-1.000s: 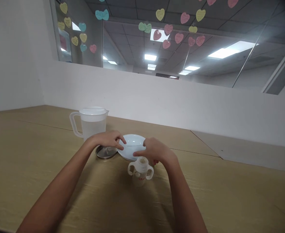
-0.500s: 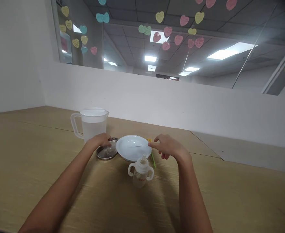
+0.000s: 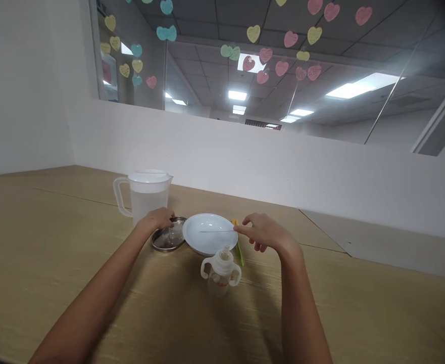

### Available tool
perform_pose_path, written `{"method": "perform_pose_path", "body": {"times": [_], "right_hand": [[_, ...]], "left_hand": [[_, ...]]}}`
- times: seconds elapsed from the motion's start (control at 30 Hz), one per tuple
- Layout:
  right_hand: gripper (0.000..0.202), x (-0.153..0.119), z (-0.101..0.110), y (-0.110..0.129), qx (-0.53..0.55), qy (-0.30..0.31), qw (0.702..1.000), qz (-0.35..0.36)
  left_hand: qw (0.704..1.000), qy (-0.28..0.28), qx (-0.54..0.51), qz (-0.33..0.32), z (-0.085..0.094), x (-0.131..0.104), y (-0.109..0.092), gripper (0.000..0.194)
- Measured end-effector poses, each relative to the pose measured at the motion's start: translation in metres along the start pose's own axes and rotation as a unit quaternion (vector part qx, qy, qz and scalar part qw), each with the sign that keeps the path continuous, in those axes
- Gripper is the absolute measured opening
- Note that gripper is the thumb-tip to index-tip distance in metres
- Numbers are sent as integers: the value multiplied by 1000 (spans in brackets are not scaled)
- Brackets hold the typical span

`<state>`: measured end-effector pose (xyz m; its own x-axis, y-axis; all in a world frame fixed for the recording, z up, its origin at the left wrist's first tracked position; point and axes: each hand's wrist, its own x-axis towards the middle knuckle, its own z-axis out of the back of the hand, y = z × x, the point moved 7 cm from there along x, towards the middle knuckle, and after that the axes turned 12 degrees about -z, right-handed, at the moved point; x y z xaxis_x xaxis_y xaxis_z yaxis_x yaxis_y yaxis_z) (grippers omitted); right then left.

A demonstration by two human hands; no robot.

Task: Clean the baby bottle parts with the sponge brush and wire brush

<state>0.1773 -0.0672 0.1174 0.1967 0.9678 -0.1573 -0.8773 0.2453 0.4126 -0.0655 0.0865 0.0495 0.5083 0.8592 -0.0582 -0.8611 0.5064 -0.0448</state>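
A jug, its lid on, stands upright on the counter; the left hand is at the tray, its grip impossible to tell; the white bowl is set down upright between the hands; a bottle, spout fitted, stands just in front; a green stick lies beside the bowl; the right hand, loosely spread and holding nothing, has its forefinger at the bowl's rim; nothing is visibly lifted.

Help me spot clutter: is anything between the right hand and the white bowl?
Nothing visible does: the right hand has a fingertip at the right rim of the white bowl. The handled bottle stands in the foreground, not between.
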Motion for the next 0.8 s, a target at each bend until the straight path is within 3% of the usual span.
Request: {"method": "perform_pose_path", "body": {"times": [0.3, 0.53, 0.8], "right_hand": [[38, 10, -2, -7, -17, -4, 1000, -23], [38, 16, -3, -9, -15, 9, 999, -35], [44, 17, -3, -10, -5, 0, 1000, -29]], "left_hand": [[999, -46, 11, 21, 23, -12, -7, 32], [999, -31, 13, 6, 0, 0, -17, 23], [999, -32, 30, 8, -16, 8, -14, 32]]}}
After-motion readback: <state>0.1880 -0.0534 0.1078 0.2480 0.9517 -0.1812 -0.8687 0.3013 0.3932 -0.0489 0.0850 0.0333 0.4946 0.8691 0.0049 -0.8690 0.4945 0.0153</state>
